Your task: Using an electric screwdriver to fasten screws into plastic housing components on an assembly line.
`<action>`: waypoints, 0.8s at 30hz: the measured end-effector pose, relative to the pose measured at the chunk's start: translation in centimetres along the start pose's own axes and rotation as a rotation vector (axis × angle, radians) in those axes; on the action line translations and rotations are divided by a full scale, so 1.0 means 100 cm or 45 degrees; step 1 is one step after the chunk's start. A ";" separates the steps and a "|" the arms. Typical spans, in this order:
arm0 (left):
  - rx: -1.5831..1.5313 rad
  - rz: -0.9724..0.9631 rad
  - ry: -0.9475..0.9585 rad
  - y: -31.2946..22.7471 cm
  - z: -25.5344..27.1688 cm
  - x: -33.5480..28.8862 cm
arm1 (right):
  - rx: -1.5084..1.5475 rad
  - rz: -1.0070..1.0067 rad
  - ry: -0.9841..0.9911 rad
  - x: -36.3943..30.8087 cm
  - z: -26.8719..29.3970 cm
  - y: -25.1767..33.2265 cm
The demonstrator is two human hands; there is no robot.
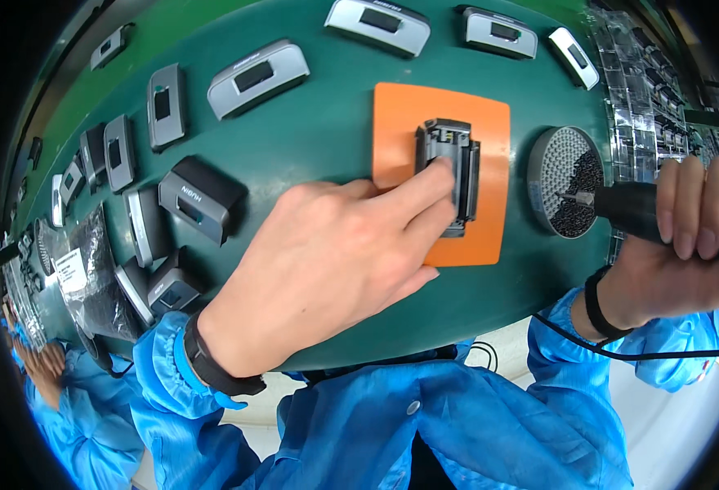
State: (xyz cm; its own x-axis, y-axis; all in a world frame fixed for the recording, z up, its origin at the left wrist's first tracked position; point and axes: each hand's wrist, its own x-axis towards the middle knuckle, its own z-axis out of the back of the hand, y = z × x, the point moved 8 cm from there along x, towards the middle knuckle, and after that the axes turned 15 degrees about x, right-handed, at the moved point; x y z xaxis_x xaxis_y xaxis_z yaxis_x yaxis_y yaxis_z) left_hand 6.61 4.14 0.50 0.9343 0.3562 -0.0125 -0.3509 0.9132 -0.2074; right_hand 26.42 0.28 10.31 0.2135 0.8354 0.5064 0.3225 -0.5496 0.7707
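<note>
A black plastic housing lies open side up, lengthwise, on an orange mat. Over it is my left hand, its fingers bent and pressing into and against the housing; the thumb tip is near the mat's lower edge. My right hand is wrapped round a black electric screwdriver, held sideways at the right. The screwdriver's bit reaches over a round grey screw dish, in among small dark screws. Whether a screw sits on the bit is too small to tell.
Several silver-grey device casings with dark windows stand along the far and left side of the green table. A plastic bag of dark parts lies at the left. Clear compartment trays stand far right. A cable runs by my right wrist. Another person's hands show lower left.
</note>
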 end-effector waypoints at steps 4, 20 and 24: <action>-0.003 0.005 -0.007 0.001 -0.002 -0.002 | -0.281 0.509 0.151 0.001 -0.018 -0.006; 0.021 0.005 -0.113 0.002 -0.004 -0.002 | 0.049 -0.115 0.125 -0.028 -0.053 -0.058; 0.013 0.022 -0.162 0.001 -0.004 -0.002 | 0.067 -0.156 0.101 -0.029 -0.054 -0.063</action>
State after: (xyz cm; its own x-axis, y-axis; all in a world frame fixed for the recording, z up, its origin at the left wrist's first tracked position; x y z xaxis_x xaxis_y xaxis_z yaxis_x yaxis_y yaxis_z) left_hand 6.38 4.11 0.08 0.9130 0.3934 0.1080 -0.3680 0.9084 -0.1982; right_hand 18.81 1.29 6.07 0.0970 0.8924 0.4406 0.3901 -0.4414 0.8081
